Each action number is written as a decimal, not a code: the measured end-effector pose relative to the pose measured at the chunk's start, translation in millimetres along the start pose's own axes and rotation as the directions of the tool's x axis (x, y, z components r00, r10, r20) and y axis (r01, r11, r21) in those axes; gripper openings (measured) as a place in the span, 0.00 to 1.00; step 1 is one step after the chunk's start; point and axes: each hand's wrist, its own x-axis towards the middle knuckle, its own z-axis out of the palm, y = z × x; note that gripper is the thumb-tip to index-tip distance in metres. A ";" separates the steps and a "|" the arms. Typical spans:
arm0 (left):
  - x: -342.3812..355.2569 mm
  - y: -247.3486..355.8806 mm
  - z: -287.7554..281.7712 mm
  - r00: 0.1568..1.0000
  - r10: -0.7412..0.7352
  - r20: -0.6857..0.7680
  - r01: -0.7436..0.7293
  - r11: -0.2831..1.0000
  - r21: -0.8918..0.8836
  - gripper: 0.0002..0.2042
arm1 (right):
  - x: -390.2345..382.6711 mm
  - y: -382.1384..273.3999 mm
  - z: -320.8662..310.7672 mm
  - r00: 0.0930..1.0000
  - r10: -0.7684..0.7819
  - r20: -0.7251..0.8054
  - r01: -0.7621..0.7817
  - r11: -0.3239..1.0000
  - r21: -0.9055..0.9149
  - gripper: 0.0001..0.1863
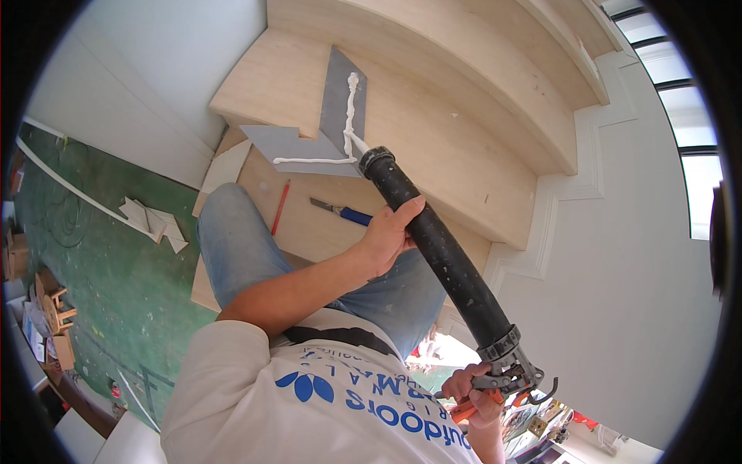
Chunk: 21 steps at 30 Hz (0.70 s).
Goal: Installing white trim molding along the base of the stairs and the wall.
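A: Where to look for the sealant gun (444,251)?

B: Just beside the grey angled sheet (335,89), nozzle (359,142) at the white bead (351,106) close to the sheet's corner, barrel slanting away from the sheet toward the near right.

A: Held how?

B: Clasped around the barrel by the left hand (390,238), thumb over the top. Grasped at the orange handle (464,411), well away from the sheet, by the right hand (478,397). Cannot tell how hard squeezed.

A: Heavy or light?

B: Probably weighty, more so toward the metal fittings at the end farthest from the sheet. Stiff throughout the barrel, perhaps smooth enough to roll under a loose palm.

A: Best taken where?

B: By the handle, plus a second hold on the barrel nearer the sheet. Never by the nozzle: slim, likely easy to bend.

A: And the bead?

B: Probably soft, sticky, quick to smear. Mind also the utility knife (352,215) and red pencil (281,207), both on the sheet's near side.
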 end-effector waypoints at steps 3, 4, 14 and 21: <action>-0.9 0.4 0.4 1.000 0.017 0.022 -0.017 1.000 0.009 0.17 | 0.3 -1.2 1.8 1.000 -0.028 0.008 0.029 0.999 -0.023 0.25; -1.6 0.0 0.2 1.000 0.018 0.020 -0.018 1.000 0.012 0.17 | 0.3 -0.6 0.1 1.000 -0.029 0.010 0.029 0.999 -0.020 0.25; -1.5 -0.2 3.0 0.999 -0.001 0.042 0.002 1.000 -0.021 0.20 | 15.4 -42.2 4.7 0.983 -0.049 0.180 0.059 0.997 -0.053 0.37; -4.6 13.5 9.6 0.995 0.035 0.096 -0.020 0.987 -0.158 0.20 | 30.9 -76.9 20.4 0.972 -0.043 0.232 0.069 0.992 -0.103 0.38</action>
